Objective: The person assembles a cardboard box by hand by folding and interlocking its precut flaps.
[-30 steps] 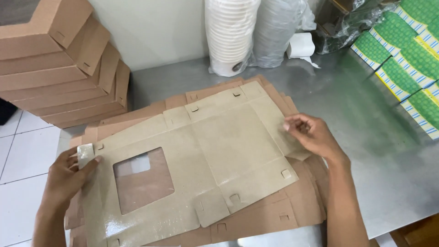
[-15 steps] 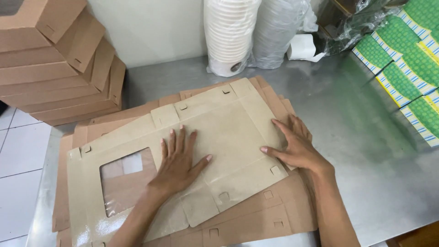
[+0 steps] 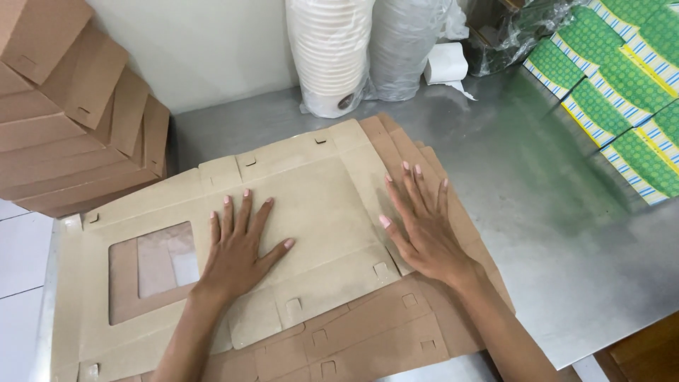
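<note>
A second ago our left hand [image 3: 237, 247] gripped the left edge of the top box blank [image 3: 311, 212], by its window [image 3: 152, 272], and the sheet was lifted off the pile; now that hand lies flat, fingers spread, on the blank's middle panel, just right of the window. Our right hand [image 3: 424, 230] has shifted from pinching the blank's right edge to pressing flat on the right flap, fingers pointing away from us. The blank now lies flat on the pile [image 3: 396, 332] and its edges sit closer to the ones under it.
</note>
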